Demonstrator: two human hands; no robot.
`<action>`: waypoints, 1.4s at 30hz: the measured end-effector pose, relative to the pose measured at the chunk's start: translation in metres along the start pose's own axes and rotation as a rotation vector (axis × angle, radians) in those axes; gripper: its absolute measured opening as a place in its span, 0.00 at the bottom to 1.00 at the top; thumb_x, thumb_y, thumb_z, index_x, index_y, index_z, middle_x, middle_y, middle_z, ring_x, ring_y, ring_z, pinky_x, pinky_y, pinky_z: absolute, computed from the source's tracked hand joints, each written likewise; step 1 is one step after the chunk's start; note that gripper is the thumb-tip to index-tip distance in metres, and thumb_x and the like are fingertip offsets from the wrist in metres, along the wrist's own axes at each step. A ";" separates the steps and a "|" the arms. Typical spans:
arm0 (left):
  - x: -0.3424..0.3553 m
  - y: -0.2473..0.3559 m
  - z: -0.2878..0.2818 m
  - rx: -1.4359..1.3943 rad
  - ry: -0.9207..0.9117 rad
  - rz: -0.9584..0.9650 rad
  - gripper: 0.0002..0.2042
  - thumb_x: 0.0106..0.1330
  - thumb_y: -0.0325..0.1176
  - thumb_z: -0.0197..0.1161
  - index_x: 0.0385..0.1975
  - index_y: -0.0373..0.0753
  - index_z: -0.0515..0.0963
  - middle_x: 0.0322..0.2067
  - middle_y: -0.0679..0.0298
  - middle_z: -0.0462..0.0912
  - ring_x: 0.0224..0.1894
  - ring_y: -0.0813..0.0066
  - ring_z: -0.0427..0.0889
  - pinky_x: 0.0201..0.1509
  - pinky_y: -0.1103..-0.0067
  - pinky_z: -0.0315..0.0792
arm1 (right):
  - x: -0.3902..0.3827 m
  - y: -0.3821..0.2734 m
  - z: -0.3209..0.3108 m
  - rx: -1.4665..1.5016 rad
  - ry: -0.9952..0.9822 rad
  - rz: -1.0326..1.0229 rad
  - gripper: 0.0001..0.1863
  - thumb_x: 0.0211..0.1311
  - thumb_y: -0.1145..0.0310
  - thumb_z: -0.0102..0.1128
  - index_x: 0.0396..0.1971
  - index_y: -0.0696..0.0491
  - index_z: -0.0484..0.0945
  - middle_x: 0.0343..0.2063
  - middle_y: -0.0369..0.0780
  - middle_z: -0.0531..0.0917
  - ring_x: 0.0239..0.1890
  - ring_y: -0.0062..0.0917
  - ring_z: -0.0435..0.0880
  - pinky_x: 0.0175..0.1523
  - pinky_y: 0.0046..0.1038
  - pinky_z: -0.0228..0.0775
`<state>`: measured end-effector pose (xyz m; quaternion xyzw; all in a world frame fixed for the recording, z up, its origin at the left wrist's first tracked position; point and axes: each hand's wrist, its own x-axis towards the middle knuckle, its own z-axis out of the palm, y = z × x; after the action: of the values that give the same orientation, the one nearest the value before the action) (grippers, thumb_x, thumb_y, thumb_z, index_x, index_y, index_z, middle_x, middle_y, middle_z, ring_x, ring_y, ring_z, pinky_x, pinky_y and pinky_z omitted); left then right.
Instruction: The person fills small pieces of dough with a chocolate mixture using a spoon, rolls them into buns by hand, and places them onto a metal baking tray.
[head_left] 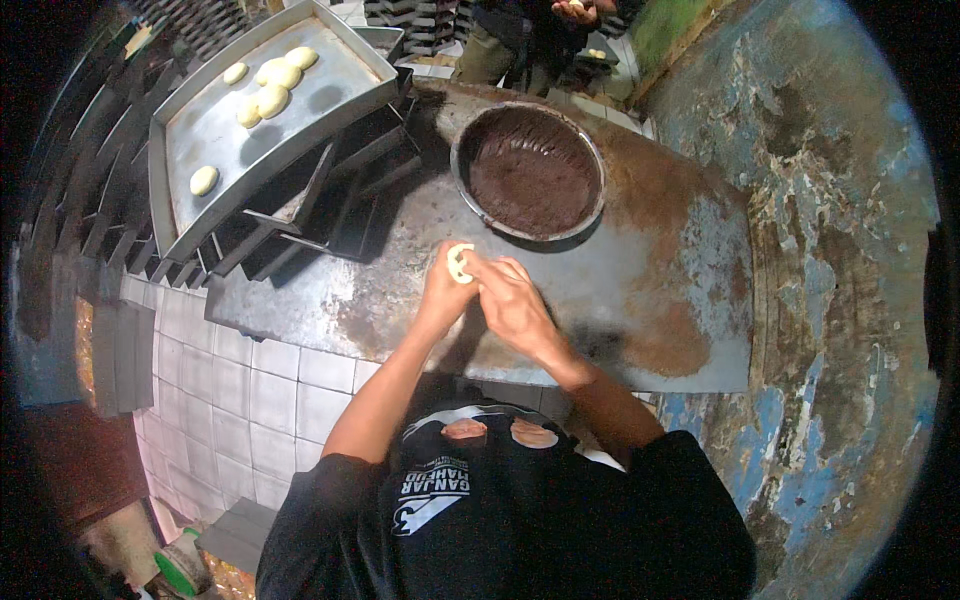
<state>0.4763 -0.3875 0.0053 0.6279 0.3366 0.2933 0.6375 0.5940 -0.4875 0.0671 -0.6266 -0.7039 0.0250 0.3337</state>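
Note:
Above the near side of the metal worktop (400, 270), my two hands meet around a small piece of pale yellow dough (460, 264). My left hand (446, 292) is closed around it, and the dough shows as a curved edge above the fingers. The fingers of my right hand (512, 306) press against the dough from the right; their tips are partly hidden. Just beyond my hands, a round metal bowl (540, 236) holds dark brown paste (528, 186) with scooped marks along its far wall.
At the far left, a raised metal tray (225, 140) bears several pale dough balls (278, 73). Stacked dark metal pans (350, 190) sit beneath it. Another person's hand (577, 12) shows at the far edge. A worn, peeling wall (830, 250) borders the right side.

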 end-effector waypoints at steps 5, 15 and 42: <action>-0.022 0.055 0.003 -0.598 -0.234 -0.257 0.20 0.58 0.30 0.75 0.48 0.41 0.74 0.35 0.70 0.78 0.36 0.81 0.77 0.36 0.81 0.72 | -0.022 -0.010 -0.023 0.577 0.321 0.511 0.36 0.68 0.79 0.51 0.73 0.56 0.48 0.54 0.42 0.83 0.60 0.34 0.77 0.65 0.35 0.69; -0.069 0.084 0.028 -0.305 -0.366 -0.095 0.17 0.64 0.41 0.71 0.47 0.38 0.79 0.39 0.67 0.83 0.38 0.81 0.79 0.36 0.81 0.73 | -0.059 -0.040 -0.036 0.073 0.353 0.286 0.29 0.56 0.81 0.58 0.60 0.58 0.66 0.42 0.46 0.86 0.53 0.44 0.79 0.60 0.46 0.65; -0.172 0.132 -0.093 0.236 -0.138 0.201 0.27 0.70 0.39 0.62 0.68 0.40 0.70 0.46 0.61 0.85 0.45 0.75 0.82 0.51 0.77 0.74 | 0.027 -0.161 -0.059 0.758 -0.218 0.033 0.26 0.61 0.73 0.68 0.57 0.62 0.72 0.40 0.43 0.87 0.38 0.27 0.86 0.47 0.28 0.80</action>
<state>0.3055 -0.4629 0.1490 0.7476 0.2596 0.2701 0.5484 0.4844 -0.5197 0.1976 -0.4637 -0.6659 0.3549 0.4643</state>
